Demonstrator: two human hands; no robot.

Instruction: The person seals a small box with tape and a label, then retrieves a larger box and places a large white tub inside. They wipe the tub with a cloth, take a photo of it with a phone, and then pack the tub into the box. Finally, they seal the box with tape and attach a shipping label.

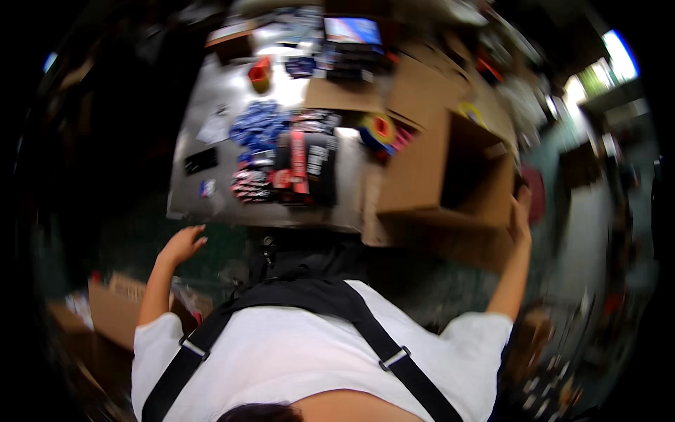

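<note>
My right hand [520,208] is against the right side of an open cardboard box [414,176] at the table's right; its fingers are blurred, so its hold is unclear. Off the table's front left corner, my left hand [182,245] hangs with its fingers apart and nothing in it. On the metal table [211,203] lie a heap of blue packets [258,125], a pile of red and white packets [250,184] and black boxes with a red one [320,166]. Rolls of tape [377,132] sit beside the cardboard box.
A dark flat object [201,161] and a small blue and white packet [207,188] lie at the table's left. Farther back are an orange and yellow roll [260,75] and dark boxes [350,60]. Open cartons [113,311] stand low at left. A red stool-like object [533,194] is at right.
</note>
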